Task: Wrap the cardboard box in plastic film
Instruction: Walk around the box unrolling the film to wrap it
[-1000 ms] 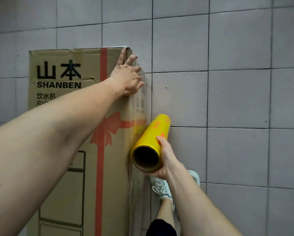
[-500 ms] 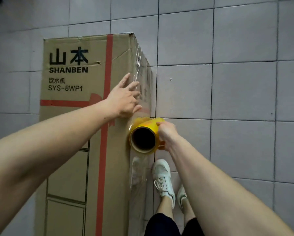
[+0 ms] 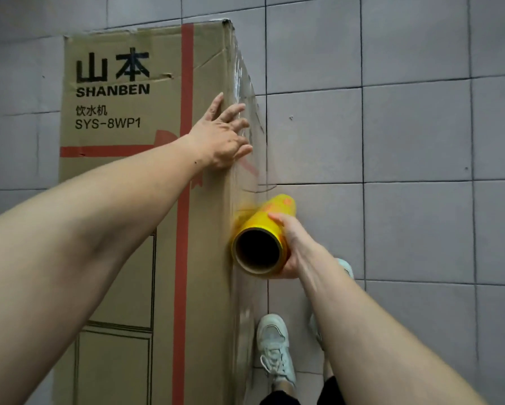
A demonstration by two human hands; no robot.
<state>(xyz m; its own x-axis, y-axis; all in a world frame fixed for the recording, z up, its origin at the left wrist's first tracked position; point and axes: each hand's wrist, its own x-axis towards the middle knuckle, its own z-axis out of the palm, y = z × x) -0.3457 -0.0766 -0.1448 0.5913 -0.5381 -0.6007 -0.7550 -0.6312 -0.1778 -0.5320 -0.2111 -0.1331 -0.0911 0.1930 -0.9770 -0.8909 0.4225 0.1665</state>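
Box: The tall cardboard box (image 3: 146, 200) stands upright on the tiled floor (image 3: 420, 258), its near right edge facing us.
Film: Clear plastic film (image 3: 246, 112) lies over the box's right side, glinting near the top corner and running down to the yellow roll (image 3: 264, 238).
Left hand: Our left hand (image 3: 223, 135) lies flat, fingers straight, pressing the film against the box's corner.
Right hand: Our right hand (image 3: 292, 247) is wrapped around the roll, held just beside the box's edge with its hollow core toward us.
Handling: We judge the film thin, stretchy and clingy, quick to bunch or tear if pulled slack; the roll is stiff and best held round its body or by the core ends. The box looks rigid but creased near the top, and steadying it at the corner seems wisest.
Change: Against half a second ago, the roll sits lower and clear of the left hand, with more of its yellow side showing; a second ago the left hand was up at the top corner.
Also seen: Our white sneakers (image 3: 274, 349) below.
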